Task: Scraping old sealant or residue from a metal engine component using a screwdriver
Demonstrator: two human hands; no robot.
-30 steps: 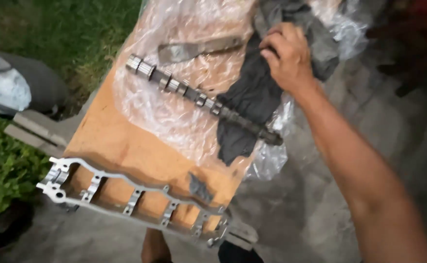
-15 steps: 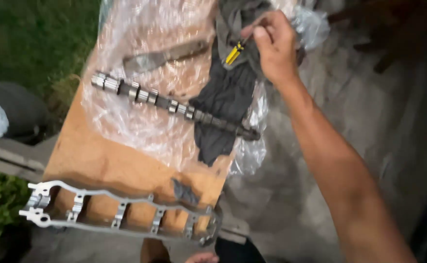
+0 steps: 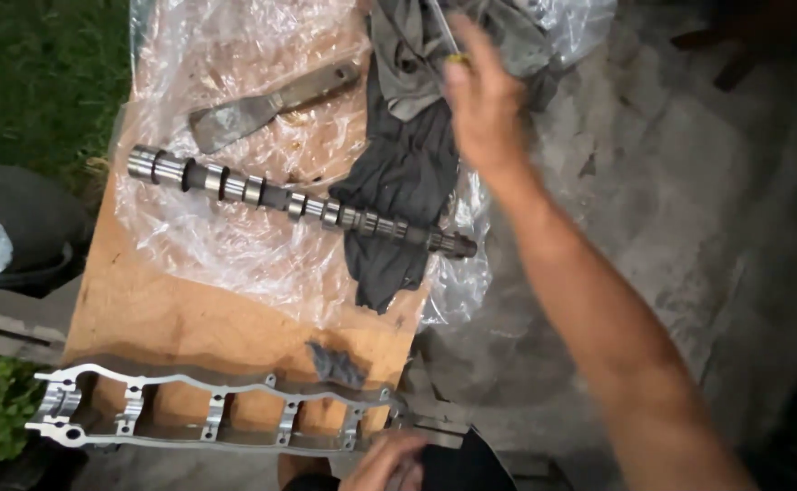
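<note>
My right hand [image 3: 480,109] is raised over the dark grey rag [image 3: 398,182] at the top of the wooden board [image 3: 171,309]. It grips a thin tool [image 3: 447,36] with a metal shaft and a yellow part. A long steel camshaft [image 3: 280,198] lies slanted across crinkled clear plastic [image 3: 226,245], its right end on the rag. Above the camshaft lies a flat metal scraper [image 3: 262,102]. An aluminium ladder-shaped frame [image 3: 208,409] rests along the board's near edge. My left hand [image 3: 389,462] shows at the bottom, by the frame's right end; its grip is unclear.
Grass [image 3: 35,82] lies to the left. A dark rounded object [image 3: 17,227] sits beside the board's left edge. Rough concrete ground [image 3: 689,182] spreads to the right. A small grey scrap [image 3: 335,364] lies on the board near the frame.
My right hand lifted off the rag with the yellow-marked tool in it. The view shifted, so the board sits more to the left. My left hand came into view at the bottom.
</note>
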